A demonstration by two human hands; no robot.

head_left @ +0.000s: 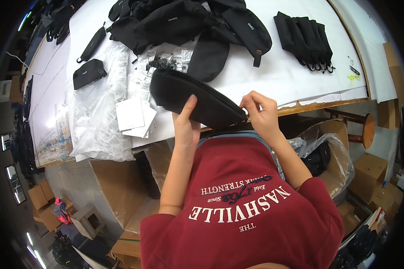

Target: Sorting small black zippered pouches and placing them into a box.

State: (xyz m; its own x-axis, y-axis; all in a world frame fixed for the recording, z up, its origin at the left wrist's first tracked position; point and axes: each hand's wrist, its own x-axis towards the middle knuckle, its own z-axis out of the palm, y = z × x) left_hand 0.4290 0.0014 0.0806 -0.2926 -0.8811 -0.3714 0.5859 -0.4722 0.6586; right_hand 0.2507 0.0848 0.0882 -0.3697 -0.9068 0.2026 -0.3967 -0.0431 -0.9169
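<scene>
A black zippered pouch (197,99) is held up in front of me at the table's near edge, tilted down to the right. My left hand (186,123) grips its lower side, with the thumb lying on the near face. At the pouch's right end my right hand (261,112) pinches with thumb and forefinger; what exactly sits between them is too small to make out, near the end of the zipper edge. Just beyond the pouch lies a tangle of thin black cords (164,62). A heap of black pouches (175,24) covers the far middle of the table.
Clear plastic bags (96,116) and white cards (134,117) lie to the left, beside a small black pouch (89,74). A row of stacked black pouches (303,40) is at the right. Below the table edge stand an open carton with plastic lining (341,157) and a wooden stool (368,131).
</scene>
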